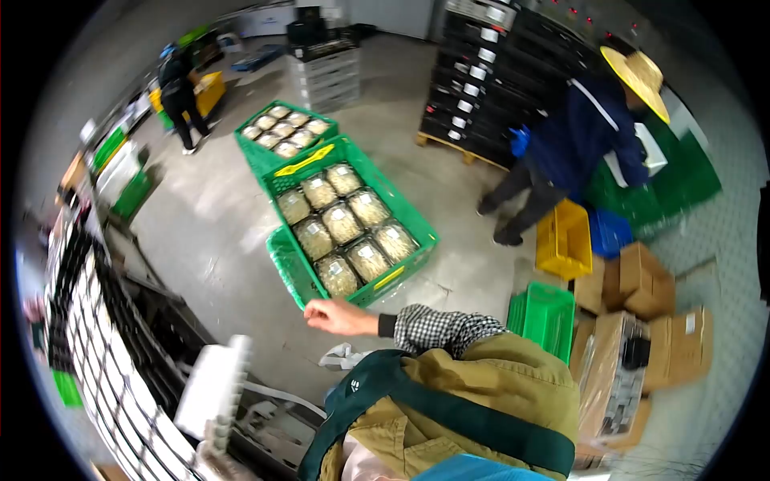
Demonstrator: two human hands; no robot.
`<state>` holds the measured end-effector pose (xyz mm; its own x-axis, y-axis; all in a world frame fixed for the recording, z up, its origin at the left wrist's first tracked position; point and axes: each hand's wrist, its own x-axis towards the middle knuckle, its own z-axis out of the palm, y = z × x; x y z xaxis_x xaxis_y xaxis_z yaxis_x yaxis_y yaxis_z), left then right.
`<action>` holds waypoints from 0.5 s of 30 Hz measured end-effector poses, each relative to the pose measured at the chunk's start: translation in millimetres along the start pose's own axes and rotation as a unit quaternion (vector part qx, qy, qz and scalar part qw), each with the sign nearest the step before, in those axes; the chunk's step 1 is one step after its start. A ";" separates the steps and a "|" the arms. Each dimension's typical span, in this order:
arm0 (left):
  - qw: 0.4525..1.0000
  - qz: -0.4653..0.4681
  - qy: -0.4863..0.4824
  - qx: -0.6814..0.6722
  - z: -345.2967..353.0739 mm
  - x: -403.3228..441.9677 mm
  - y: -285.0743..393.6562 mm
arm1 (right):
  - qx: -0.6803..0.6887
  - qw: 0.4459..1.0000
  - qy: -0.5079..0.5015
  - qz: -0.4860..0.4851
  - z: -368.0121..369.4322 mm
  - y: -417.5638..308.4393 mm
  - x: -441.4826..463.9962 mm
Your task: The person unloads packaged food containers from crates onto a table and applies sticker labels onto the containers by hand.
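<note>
My right hand (341,317), in a checked sleeve, is beside the near corner of a green crate (413,232). Its fingers are curled together, with nothing visible in them. The crate holds several clear-topped packs (342,224) of pale, stringy contents. At the bottom left edge, my left hand (218,465) is blurred and partly out of view, closed at the lower end of a white ribbed tray (210,389). The tray is tilted beside a rack of black trays (120,353).
Another green crate of packs (261,154) stands beyond. A person in a straw hat (581,128) stands right, by stacked black crates (461,88). Another person (178,92) bends at the far left. Yellow crate (564,240), green crate (545,321) and cardboard boxes (678,345) stand right.
</note>
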<state>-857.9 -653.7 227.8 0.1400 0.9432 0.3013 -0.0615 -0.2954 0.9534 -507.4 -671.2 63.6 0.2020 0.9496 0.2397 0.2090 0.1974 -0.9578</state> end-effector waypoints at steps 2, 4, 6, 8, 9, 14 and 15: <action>0.995 -0.007 -0.080 0.064 40.0 16.6 -10.6 | -0.053 0.993 0.091 0.046 -76.4 -40.7 -0.7; 0.982 -0.017 -0.142 0.125 77.0 25.8 -14.5 | 0.176 0.916 0.359 -0.044 -153.8 18.8 1.5; 0.971 -0.007 -0.200 0.134 106.7 45.8 -22.0 | 0.037 0.788 0.612 -0.060 -246.3 -14.2 -16.6; 0.967 -0.014 -0.233 0.103 133.7 62.8 -37.7 | -0.013 0.837 0.540 -0.088 -254.5 -44.1 -11.1; 0.964 -0.019 -0.250 0.091 144.3 72.4 -43.6 | 0.009 0.890 0.443 -0.104 -239.1 -48.8 -4.3; 0.941 -0.065 -0.329 0.046 176.4 120.1 -53.6 | -0.181 0.975 0.018 -0.130 -115.1 -77.5 33.8; 0.949 -0.075 -0.305 0.035 174.3 129.1 -56.6 | -0.192 0.975 -0.008 -0.110 -98.8 -71.2 42.8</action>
<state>-664.1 -541.7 215.6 0.6892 0.7183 0.0950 0.0666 -0.1934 0.9789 -419.1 -668.7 157.7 0.0979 0.8987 0.4276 0.5886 0.2941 -0.7530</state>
